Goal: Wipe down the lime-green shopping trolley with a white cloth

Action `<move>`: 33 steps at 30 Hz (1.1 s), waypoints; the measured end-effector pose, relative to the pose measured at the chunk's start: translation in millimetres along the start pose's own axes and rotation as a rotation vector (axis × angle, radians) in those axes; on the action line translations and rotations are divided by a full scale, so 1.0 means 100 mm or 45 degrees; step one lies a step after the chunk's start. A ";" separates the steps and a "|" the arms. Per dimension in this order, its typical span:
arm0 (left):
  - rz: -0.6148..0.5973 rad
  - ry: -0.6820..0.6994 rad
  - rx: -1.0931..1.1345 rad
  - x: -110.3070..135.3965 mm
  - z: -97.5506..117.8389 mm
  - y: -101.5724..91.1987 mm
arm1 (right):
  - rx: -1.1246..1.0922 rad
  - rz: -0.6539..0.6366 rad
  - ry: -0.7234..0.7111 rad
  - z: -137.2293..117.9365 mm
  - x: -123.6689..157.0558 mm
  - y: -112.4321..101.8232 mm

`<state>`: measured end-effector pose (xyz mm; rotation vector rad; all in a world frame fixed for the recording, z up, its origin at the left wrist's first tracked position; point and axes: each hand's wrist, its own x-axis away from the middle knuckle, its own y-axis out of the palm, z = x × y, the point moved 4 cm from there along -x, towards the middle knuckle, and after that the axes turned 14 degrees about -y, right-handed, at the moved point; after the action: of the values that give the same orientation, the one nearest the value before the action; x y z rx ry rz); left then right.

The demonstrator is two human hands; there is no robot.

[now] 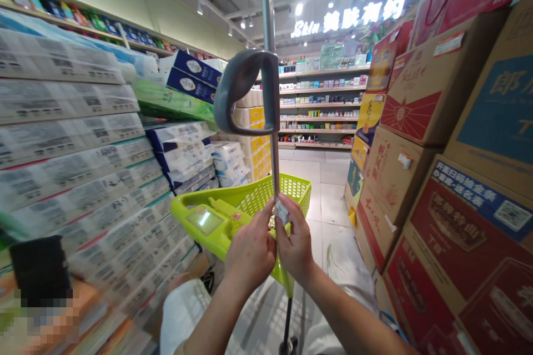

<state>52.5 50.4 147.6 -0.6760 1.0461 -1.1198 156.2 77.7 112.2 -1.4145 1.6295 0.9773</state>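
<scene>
Both forearms rise from the bottom edge of the view and converge at the cart's pole. The wrists are nearly touching, palms turned toward each other.

Left hand [250,252]: knuckles toward us, fingers bunched and closed at the metal pole [269,22]. We cannot tell whether they grip the pole or the scrap beside it.

Right hand [295,244]: fingers curled, tips pinched on a small white scrap [282,212], seemingly paper or a tag.

The scrap sits against the pole, just above the near rim of the green basket [258,194], toward its right corner. A grey handle [244,91] loops off the pole, high above the hands.

Surroundings: stacked tissue packs [83,166] fill the left side of the aisle, and red and brown cartons [449,177] are piled on the right. Stocked shelves [320,111] stand at the far end under a lit sign.
</scene>
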 end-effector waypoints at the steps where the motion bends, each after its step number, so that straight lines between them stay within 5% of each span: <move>1: 0.004 0.005 0.003 0.00 0.00 0.00 | 0.044 -0.024 -0.063 0.00 -0.02 0.00; 7: 0.049 0.007 0.087 0.02 -0.01 0.02 | 0.150 -0.148 -0.274 0.04 0.17 -0.06; 13: -0.008 0.037 0.191 0.05 -0.02 0.02 | 0.132 -0.049 -0.191 -0.05 -0.14 -0.04; 17: 0.011 0.112 0.364 0.07 -0.04 0.03 | -0.163 0.076 0.037 0.03 -0.12 0.01; 20: 0.168 0.188 0.532 0.05 -0.03 -0.09 | -0.328 0.150 0.281 0.16 -0.16 -0.01; 28: 0.420 0.270 0.957 -0.10 0.27 -1.02 | -1.014 -0.001 0.718 0.10 -1.03 0.16; 33: 0.290 0.203 1.008 -0.25 0.35 -0.94 | -1.072 -0.094 0.942 0.06 -0.96 0.22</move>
<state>46.2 41.4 250.4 0.1605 0.6957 -1.2723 144.8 124.7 197.8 -2.6247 1.6920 1.2554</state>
